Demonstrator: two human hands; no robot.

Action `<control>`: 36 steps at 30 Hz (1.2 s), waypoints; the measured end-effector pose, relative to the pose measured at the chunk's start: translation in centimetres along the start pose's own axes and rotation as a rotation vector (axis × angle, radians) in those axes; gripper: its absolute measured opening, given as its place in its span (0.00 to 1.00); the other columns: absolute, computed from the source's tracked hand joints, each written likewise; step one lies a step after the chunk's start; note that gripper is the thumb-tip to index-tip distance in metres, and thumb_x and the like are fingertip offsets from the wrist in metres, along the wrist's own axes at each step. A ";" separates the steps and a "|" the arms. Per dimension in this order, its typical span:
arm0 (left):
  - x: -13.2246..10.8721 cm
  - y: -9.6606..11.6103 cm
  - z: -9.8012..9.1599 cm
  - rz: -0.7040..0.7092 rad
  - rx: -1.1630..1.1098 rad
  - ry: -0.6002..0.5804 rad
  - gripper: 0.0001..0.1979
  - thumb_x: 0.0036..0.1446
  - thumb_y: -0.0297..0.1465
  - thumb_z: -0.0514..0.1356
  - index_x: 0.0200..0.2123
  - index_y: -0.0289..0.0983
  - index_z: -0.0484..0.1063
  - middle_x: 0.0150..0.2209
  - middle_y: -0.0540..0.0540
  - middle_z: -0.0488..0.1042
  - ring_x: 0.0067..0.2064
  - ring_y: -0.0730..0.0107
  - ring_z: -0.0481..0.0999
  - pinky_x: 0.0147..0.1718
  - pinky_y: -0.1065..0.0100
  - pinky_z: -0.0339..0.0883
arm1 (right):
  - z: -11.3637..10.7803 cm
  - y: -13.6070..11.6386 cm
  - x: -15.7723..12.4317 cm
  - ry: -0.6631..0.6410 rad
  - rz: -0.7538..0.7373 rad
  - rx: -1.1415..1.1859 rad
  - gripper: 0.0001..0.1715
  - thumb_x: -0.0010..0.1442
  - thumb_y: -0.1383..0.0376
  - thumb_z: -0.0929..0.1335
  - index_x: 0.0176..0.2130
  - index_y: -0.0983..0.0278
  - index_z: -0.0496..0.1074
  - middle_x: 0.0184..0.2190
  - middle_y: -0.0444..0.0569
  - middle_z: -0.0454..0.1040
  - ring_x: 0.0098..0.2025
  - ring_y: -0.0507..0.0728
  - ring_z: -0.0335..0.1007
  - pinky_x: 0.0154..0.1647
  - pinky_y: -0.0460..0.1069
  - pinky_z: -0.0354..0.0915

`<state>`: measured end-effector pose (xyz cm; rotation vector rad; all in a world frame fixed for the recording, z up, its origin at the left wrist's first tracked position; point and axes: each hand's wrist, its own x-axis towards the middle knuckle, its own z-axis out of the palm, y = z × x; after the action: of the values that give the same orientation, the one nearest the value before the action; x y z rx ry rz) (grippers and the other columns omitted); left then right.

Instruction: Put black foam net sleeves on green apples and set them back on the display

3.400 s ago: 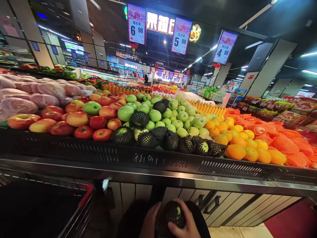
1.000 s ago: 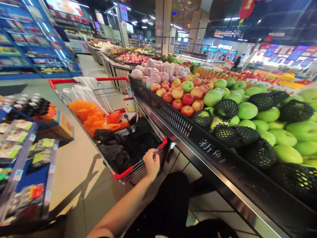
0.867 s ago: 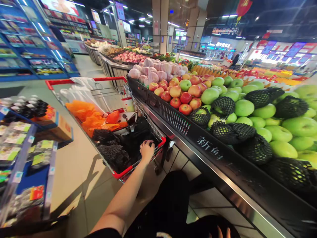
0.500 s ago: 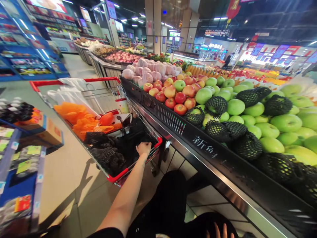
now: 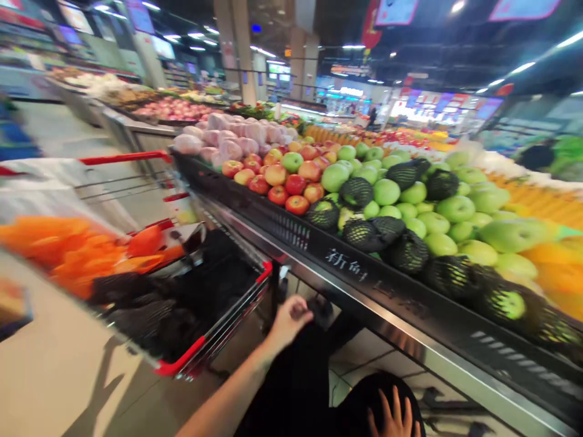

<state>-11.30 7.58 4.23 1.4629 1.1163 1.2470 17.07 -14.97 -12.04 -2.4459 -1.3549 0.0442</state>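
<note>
My left hand (image 5: 294, 315) is in mid-air between the shopping cart (image 5: 182, 358) and the fruit stand, its fingers curled in and nothing seen in them. It is apart from the cart's red-cornered rim. In the cart lie an orange bag (image 5: 73, 249), a white plastic bag (image 5: 40, 191) and black netting (image 5: 141, 312). At the bottom edge my right hand (image 5: 395, 416) rests by my dark-clothed knee, fingers spread and empty. Green apples (image 5: 441, 244), some in black foam nets (image 5: 410, 252), and red apples (image 5: 297, 204) are heaped on the stand above it.
The stand's black edge (image 5: 291, 237) runs diagonally to the lower right, with a metal strip below. Pale wrapped fruit (image 5: 228, 145) is piled at its far left end. Farther back are more produce counters (image 5: 132, 124) and pillars (image 5: 241, 54). Tiled floor (image 5: 50, 376) shows at left.
My left hand has come off the cart's rim and moved right, towards the stand. My right hand shows more fully. The view has turned right, so the cart sits farther left.
</note>
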 end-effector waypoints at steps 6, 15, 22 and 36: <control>-11.3 -3.0 11.5 0.023 -0.126 -0.748 0.10 0.42 0.20 0.66 0.16 0.38 0.72 0.29 0.47 0.80 0.38 0.64 0.78 0.40 0.67 0.68 | -5.1 -2.6 -0.1 -0.317 0.214 0.719 0.32 0.49 0.38 0.71 0.42 0.57 0.81 0.51 0.56 0.79 0.62 0.74 0.64 0.66 0.69 0.53; -10.3 -3.3 10.4 -0.132 -0.172 -0.739 0.02 0.51 0.26 0.62 0.28 0.39 0.72 0.38 0.44 0.79 0.44 0.61 0.77 0.47 0.64 0.67 | -9.4 -7.8 -0.9 -0.388 0.300 1.169 0.37 0.42 0.35 0.74 0.36 0.64 0.78 0.29 0.47 0.72 0.36 0.59 0.68 0.44 0.54 0.65; -11.1 -5.6 8.3 -0.398 -0.231 -0.867 0.32 0.40 0.45 0.71 0.49 0.41 0.72 0.46 0.41 0.78 0.49 0.53 0.75 0.49 0.60 0.69 | -9.3 -8.7 -0.1 -0.369 0.244 1.113 0.22 0.39 0.57 0.79 0.33 0.62 0.75 0.31 0.45 0.71 0.38 0.58 0.67 0.44 0.52 0.63; -8.9 -4.2 8.0 -0.485 -0.045 -0.694 0.25 0.39 0.51 0.70 0.37 0.41 0.79 0.43 0.43 0.80 0.52 0.49 0.75 0.56 0.55 0.67 | -13.6 -8.4 1.1 -0.238 0.117 0.986 0.18 0.48 0.52 0.76 0.26 0.63 0.75 0.29 0.48 0.72 0.37 0.59 0.67 0.42 0.52 0.61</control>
<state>-4.56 -0.83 -2.44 1.3240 0.8702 0.3699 13.37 -13.79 3.51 -1.6811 -0.9196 0.8381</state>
